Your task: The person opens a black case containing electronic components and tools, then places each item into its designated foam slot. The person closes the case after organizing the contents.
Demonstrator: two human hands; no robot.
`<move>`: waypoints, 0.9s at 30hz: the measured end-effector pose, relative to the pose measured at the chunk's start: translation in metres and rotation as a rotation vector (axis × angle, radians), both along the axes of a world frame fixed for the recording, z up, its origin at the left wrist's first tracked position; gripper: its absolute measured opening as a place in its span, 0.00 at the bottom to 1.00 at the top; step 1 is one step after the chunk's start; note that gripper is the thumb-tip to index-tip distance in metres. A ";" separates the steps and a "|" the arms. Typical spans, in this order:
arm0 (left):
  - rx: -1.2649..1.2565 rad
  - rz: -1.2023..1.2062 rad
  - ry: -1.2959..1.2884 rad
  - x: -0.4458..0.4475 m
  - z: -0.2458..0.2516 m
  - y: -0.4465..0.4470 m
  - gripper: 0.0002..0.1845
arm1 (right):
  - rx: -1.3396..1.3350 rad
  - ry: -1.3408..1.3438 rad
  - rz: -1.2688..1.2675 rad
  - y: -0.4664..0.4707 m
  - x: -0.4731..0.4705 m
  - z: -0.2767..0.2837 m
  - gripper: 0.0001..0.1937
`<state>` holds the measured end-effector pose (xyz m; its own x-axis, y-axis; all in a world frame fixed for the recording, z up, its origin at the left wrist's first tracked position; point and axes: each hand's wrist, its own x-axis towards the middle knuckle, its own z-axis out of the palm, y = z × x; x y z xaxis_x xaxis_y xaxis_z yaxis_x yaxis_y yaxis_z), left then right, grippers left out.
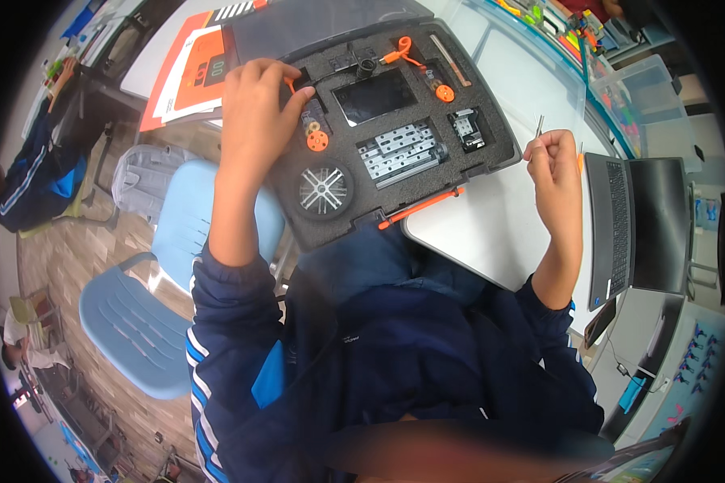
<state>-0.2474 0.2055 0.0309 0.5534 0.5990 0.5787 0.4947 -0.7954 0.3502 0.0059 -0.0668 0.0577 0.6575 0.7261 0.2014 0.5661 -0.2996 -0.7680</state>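
Observation:
An open black case with a grey foam insert lies on the white table. My left hand is over its upper left part, with an orange piece showing at the fingers; whether they grip it I cannot tell. My right hand pinches small thin metal pieces beside the case. The foam holds a black wheel with silver spokes, perforated metal beams, a dark flat rectangular panel, a small black-and-metal part, an orange cable, orange discs and a thin rod.
Orange and white printed sheets lie left of the case. An open laptop stands at the right. Clear plastic bins with coloured parts are at the upper right. Blue chairs stand at the left; other people sit farther off.

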 end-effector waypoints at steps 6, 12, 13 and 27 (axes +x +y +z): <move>0.089 -0.024 0.070 0.004 -0.012 0.008 0.11 | 0.126 -0.039 -0.061 0.010 -0.011 0.008 0.11; 0.182 -0.028 -0.072 0.021 -0.010 0.012 0.11 | 0.145 -0.533 0.303 0.059 -0.042 0.024 0.18; 0.114 -0.026 -0.101 0.023 -0.008 0.012 0.10 | 0.128 -0.455 0.391 0.067 -0.051 0.024 0.18; -0.641 -0.257 -0.493 0.008 -0.019 0.032 0.12 | 0.169 -0.834 0.761 0.197 -0.104 -0.017 0.07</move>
<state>-0.2394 0.2373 0.0122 0.4909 0.7834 0.3811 -0.0022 -0.4364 0.8998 -0.0980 0.1303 0.0403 -0.3259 0.8009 0.5023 0.9092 0.4112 -0.0656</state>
